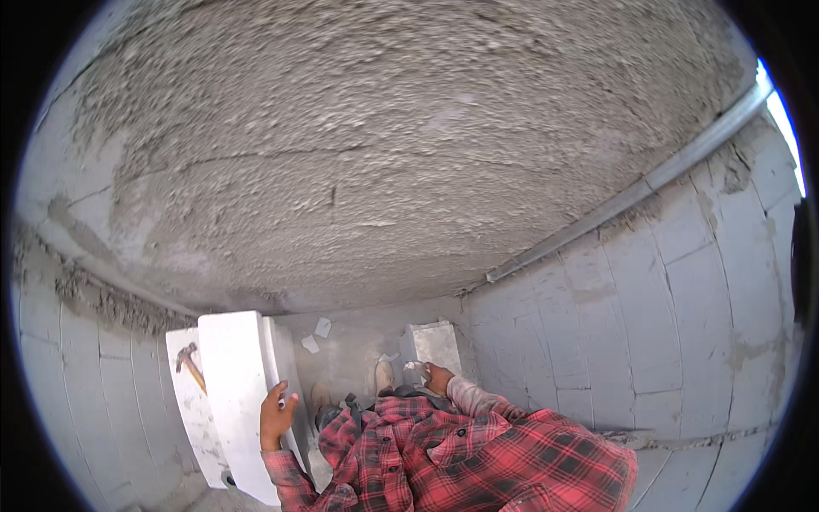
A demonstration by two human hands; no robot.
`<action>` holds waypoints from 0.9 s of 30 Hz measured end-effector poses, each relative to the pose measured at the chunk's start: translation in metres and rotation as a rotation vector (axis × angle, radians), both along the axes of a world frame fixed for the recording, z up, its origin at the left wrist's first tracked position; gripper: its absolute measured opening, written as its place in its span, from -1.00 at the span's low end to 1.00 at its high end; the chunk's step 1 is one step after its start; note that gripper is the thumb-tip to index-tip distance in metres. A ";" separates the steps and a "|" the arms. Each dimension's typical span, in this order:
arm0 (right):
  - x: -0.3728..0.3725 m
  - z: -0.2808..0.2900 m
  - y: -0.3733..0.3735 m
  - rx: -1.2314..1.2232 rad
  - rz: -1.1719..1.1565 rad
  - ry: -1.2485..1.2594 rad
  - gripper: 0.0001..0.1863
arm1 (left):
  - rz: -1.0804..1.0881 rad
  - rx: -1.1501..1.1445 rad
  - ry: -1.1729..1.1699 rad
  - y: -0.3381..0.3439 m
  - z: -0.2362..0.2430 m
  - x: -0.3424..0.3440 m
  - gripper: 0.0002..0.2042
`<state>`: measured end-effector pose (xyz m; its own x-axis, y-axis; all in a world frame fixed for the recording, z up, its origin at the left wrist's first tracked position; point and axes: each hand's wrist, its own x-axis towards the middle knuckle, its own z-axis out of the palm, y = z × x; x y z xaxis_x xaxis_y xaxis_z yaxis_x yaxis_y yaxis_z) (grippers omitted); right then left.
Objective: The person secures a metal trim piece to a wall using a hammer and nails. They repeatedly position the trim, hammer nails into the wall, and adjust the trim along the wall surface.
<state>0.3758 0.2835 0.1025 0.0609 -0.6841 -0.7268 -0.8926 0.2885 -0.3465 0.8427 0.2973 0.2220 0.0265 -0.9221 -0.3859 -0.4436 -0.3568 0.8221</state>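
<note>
My left hand [277,416] is raised beside a tall white block [235,367], thumb and index finger apart with nothing visible between them. Whether it touches the block I cannot tell. Low in front of my body, my right hand [438,379] is closed at a small pale grey item [415,373], too unclear to name. Just beyond that hand stands a grey-topped block [437,345]. A claw hammer [190,364] with a wooden handle lies on the white surface left of the tall block.
A wall of rough wet-looking plaster [384,171] fills the space ahead. Along its right edge runs a long metal strip [640,185]. Grey block walls [597,324] flank both sides. White scraps [322,327] lie on the floor [345,354] near my shoes [384,374].
</note>
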 end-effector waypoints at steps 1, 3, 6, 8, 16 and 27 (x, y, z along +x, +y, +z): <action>0.025 0.020 -0.007 -0.003 0.086 0.021 -0.25 | 0.093 0.039 0.006 0.012 0.001 0.018 -0.50; 0.078 0.060 -0.018 -0.147 0.185 -0.081 -0.18 | 0.213 -0.010 0.053 0.040 0.007 0.047 -0.52; 0.170 0.098 -0.032 -0.386 0.303 -0.401 -0.26 | 0.424 -0.072 0.067 0.080 0.018 0.079 -0.56; 0.233 0.110 -0.039 -0.504 0.363 -0.582 -0.32 | 0.597 -0.135 0.101 0.108 0.021 0.098 -0.62; 0.431 0.063 -0.053 -0.464 0.692 -0.442 -0.47 | 1.349 -0.137 -0.187 0.224 -0.088 0.186 -0.81; 0.402 0.017 -0.024 -0.534 0.617 -0.255 -0.40 | 0.899 0.406 -0.409 0.200 -0.231 0.281 -0.74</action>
<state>0.7780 0.2593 0.1197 0.6531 -0.7215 -0.2297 -0.7125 -0.4829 -0.5090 1.1234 0.4973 -0.0092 0.8300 -0.3038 -0.4678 -0.0962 -0.9041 0.4163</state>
